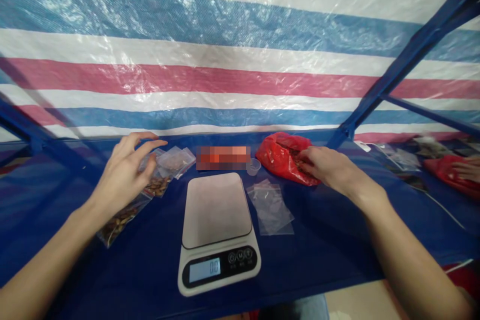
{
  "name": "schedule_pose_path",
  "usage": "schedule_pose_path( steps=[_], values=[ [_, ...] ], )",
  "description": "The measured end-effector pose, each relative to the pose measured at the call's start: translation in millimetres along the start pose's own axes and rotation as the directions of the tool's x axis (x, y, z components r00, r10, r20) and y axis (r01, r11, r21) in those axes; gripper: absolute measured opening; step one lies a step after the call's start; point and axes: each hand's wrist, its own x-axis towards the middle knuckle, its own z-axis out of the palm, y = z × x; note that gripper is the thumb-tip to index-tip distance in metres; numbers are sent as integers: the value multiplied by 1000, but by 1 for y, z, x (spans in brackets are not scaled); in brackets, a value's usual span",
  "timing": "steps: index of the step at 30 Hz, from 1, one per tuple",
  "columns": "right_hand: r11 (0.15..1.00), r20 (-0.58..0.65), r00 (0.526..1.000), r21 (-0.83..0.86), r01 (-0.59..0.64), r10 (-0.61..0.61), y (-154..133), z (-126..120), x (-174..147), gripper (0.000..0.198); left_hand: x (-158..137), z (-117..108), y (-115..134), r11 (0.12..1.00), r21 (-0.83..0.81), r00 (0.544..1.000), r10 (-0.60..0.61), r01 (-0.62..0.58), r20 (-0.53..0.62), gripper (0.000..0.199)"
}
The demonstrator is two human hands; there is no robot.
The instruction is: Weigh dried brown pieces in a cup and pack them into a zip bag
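My left hand [125, 170] hovers with fingers spread over small clear bags filled with nuts [155, 185] at the left; one more filled bag [120, 220] lies under my wrist. My right hand [324, 167] reaches into the mouth of a red plastic bag [279, 155] at the back right; its fingertips are hidden inside. Between my hands stands a white digital kitchen scale [217, 210] with a bare platform and a lit display. Empty clear zip bags [272, 205] lie right of the scale.
A small clear plastic cup [254, 166] stands behind the scale beside the red bag. The blue table [322, 255] backs onto a striped tarp wall. Blue frame bars [397, 70] slant at right. Another person's hand [465, 167] and a second red bag sit far right.
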Motion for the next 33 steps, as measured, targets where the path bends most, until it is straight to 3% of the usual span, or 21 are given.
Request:
schedule_pose_path(
  steps=[5,11,16,19,26,31,33],
  values=[
    [960,-63,972,157,234,-226,-4,23,21,52,-3,10,8,994,-94,997,65,-60,50,34],
    [958,-159,961,140,249,-227,4,47,42,55,-3,4,7,990,-143,999,8,-1,42,38],
    [947,-190,955,186,261,-226,21,62,50,74,-2,2,8,986,-166,999,-5,11,34,40],
    [916,-229,932,227,330,-279,27,64,50,80,-3,5,6,985,-173,999,0,9,49,38],
    [916,-235,930,222,334,-282,30,54,49,68,-6,12,1,983,-183,996,17,-1,89,33],
    [942,-243,948,213,260,-206,34,41,52,24,-6,12,1,981,-195,996,6,13,93,32],
    [944,-268,947,224,242,-179,34,33,50,19,-6,12,2,980,-200,995,0,21,101,32]
  ],
)
